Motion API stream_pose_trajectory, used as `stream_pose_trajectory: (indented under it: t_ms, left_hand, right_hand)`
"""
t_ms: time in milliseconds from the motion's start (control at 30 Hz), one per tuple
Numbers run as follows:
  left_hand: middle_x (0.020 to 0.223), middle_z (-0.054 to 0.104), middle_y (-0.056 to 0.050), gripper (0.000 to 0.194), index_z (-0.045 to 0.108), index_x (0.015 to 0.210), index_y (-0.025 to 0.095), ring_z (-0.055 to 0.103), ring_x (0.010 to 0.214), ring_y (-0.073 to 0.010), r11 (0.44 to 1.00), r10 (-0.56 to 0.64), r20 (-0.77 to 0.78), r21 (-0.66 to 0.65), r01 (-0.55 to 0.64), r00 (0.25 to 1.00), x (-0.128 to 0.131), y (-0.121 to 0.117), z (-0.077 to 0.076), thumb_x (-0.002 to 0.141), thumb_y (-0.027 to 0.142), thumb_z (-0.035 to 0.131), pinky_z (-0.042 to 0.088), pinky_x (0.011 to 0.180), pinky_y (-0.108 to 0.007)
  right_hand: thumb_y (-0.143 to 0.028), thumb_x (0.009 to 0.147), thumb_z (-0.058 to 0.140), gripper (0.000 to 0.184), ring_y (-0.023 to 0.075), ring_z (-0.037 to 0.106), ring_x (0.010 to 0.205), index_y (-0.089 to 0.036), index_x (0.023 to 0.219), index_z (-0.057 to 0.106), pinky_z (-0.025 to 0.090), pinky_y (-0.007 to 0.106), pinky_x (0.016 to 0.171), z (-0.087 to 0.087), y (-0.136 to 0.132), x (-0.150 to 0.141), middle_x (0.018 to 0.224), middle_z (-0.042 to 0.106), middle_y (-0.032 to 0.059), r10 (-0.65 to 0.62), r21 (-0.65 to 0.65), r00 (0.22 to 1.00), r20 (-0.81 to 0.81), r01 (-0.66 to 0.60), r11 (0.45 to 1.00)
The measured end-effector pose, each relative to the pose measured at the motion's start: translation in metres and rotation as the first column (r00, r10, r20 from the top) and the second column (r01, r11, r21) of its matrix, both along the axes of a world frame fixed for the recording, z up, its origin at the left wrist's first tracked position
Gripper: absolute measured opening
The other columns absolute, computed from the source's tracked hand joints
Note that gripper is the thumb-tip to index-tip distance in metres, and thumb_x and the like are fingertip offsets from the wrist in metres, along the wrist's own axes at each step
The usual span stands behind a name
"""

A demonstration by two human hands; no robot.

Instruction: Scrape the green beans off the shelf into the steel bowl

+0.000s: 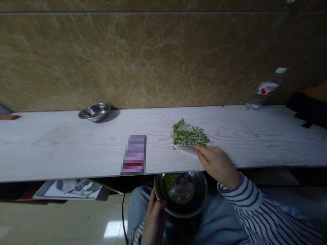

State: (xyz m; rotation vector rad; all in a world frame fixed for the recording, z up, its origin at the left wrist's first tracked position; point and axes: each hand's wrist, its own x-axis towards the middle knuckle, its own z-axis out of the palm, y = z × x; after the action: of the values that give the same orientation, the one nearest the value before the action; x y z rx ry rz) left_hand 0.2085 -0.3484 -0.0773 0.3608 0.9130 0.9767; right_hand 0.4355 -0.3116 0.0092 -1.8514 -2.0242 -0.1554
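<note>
Below the near edge of the table (63, 149), the left hand (155, 216) pinches a steel bowl (200, 199) by its rim. Past that edge, the right hand's (217, 164) fingers (203, 150) pinch a pale flat tool (187, 149) just beside scattered green bits (190, 136).

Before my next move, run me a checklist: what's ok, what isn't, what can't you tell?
1. Left hand gripping the round, shiny metal bowl: ok.
2. Bowl below the front edge of the white wood-grain table: ok.
3. Right hand holding the grey, blade-like tool: ok.
4. Small, loose green pieces on the table in one tight heap: not ok, spread loosely.
5. Bowl resting on lap: cannot tell.
</note>
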Motion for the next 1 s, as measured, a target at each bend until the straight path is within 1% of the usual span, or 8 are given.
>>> stream_pose_trajectory:
  t_ms: [100, 200, 367, 500, 567, 700, 800, 1000]
  left_hand:
    - [0.125, 0.063, -0.005, 0.058, 0.058, 0.123, 0.030, 0.050, 0.119, -0.0329, 1.000, 0.017, 0.002, -0.018, -0.017, 1.000, 0.002, 0.000, -0.002, 0.066, 0.017, 0.058, 0.047, 0.082, -0.036]
    - [0.125, 0.063, -0.005, 0.060, 0.057, 0.124, 0.031, 0.052, 0.118, -0.0332, 0.999, 0.027, -0.001, -0.031, -0.027, 1.000, 0.002, 0.000, -0.004, 0.065, 0.018, 0.059, 0.047, 0.082, -0.037]
    - [0.120, 0.065, -0.005, 0.066, 0.053, 0.129, 0.031, 0.056, 0.112, -0.0321, 0.999, 0.001, -0.050, -0.035, -0.003, 0.999, -0.002, 0.001, -0.008, 0.065, 0.020, 0.058, 0.048, 0.081, -0.037]
    - [0.118, 0.067, -0.007, 0.068, 0.052, 0.130, 0.028, 0.056, 0.112, -0.0324, 0.997, 0.040, -0.034, -0.061, -0.042, 0.999, -0.003, 0.002, -0.012, 0.063, 0.018, 0.058, 0.048, 0.081, -0.036]
    - [0.118, 0.067, -0.007, 0.067, 0.054, 0.129, 0.028, 0.057, 0.111, -0.0324, 0.998, 0.032, -0.043, -0.058, -0.035, 0.999, -0.003, 0.002, -0.012, 0.063, 0.019, 0.059, 0.048, 0.081, -0.036]
    - [0.119, 0.066, -0.006, 0.064, 0.056, 0.127, 0.030, 0.058, 0.110, -0.0313, 0.999, -0.012, -0.034, -0.041, 0.010, 0.999, -0.001, 0.002, -0.011, 0.064, 0.020, 0.060, 0.047, 0.084, -0.037]
    - [0.118, 0.067, -0.005, 0.067, 0.054, 0.129, 0.031, 0.057, 0.111, -0.0292, 0.997, 0.024, -0.012, -0.066, -0.025, 1.000, 0.001, 0.001, -0.011, 0.063, 0.019, 0.059, 0.046, 0.086, -0.038]
    - [0.120, 0.066, -0.008, 0.067, 0.056, 0.128, 0.027, 0.055, 0.113, -0.0321, 0.998, 0.034, -0.008, -0.045, -0.035, 0.999, 0.006, 0.001, -0.012, 0.062, 0.020, 0.060, 0.046, 0.087, -0.040]
  right_hand:
    - [-0.020, 0.093, 0.041, 0.030, 0.0178, 0.065, 0.090, -0.019, 0.116, 0.060, 0.044, 0.033, 0.081, -0.001, -0.001, -0.012, 0.103, 0.071, 0.0060, 0.056, -0.011, 0.997, -0.053, -0.056, 0.998]
    - [-0.020, 0.093, 0.041, 0.030, 0.0173, 0.064, 0.091, -0.020, 0.117, 0.059, 0.043, 0.033, 0.083, 0.000, 0.006, -0.026, 0.102, 0.071, 0.0060, 0.073, -0.026, 0.996, -0.049, -0.075, 0.997]
    - [-0.022, 0.093, 0.040, 0.032, 0.0183, 0.066, 0.082, -0.018, 0.117, 0.060, 0.046, 0.032, 0.078, 0.001, 0.018, -0.034, 0.093, 0.072, 0.0065, -0.007, -0.031, 1.000, 0.022, 0.008, 0.999]
    - [-0.024, 0.092, 0.041, 0.033, 0.0190, 0.067, 0.074, -0.020, 0.118, 0.061, 0.049, 0.030, 0.069, 0.001, 0.021, -0.025, 0.089, 0.073, 0.0061, -0.142, -0.040, 0.988, 0.067, 0.145, 0.989]
    - [-0.026, 0.092, 0.041, 0.033, 0.0188, 0.068, 0.073, -0.021, 0.117, 0.062, 0.049, 0.030, 0.068, 0.001, 0.023, -0.017, 0.090, 0.074, 0.0061, -0.176, -0.042, 0.982, 0.075, 0.179, 0.983]
    - [-0.026, 0.092, 0.040, 0.034, 0.0189, 0.068, 0.074, -0.021, 0.117, 0.062, 0.049, 0.030, 0.067, 0.003, 0.025, -0.004, 0.090, 0.074, 0.0053, -0.198, -0.045, 0.978, 0.070, 0.202, 0.978]
    - [-0.027, 0.092, 0.041, 0.033, 0.0197, 0.068, 0.072, -0.022, 0.117, 0.062, 0.048, 0.030, 0.064, 0.007, 0.026, 0.003, 0.087, 0.074, 0.0040, -0.214, -0.033, 0.976, 0.048, 0.216, 0.976]
    - [-0.022, 0.093, 0.041, 0.032, 0.0198, 0.066, 0.081, -0.020, 0.116, 0.061, 0.043, 0.033, 0.073, 0.011, 0.030, 0.013, 0.091, 0.073, 0.0068, -0.172, 0.056, 0.980, 0.096, 0.167, 0.984]
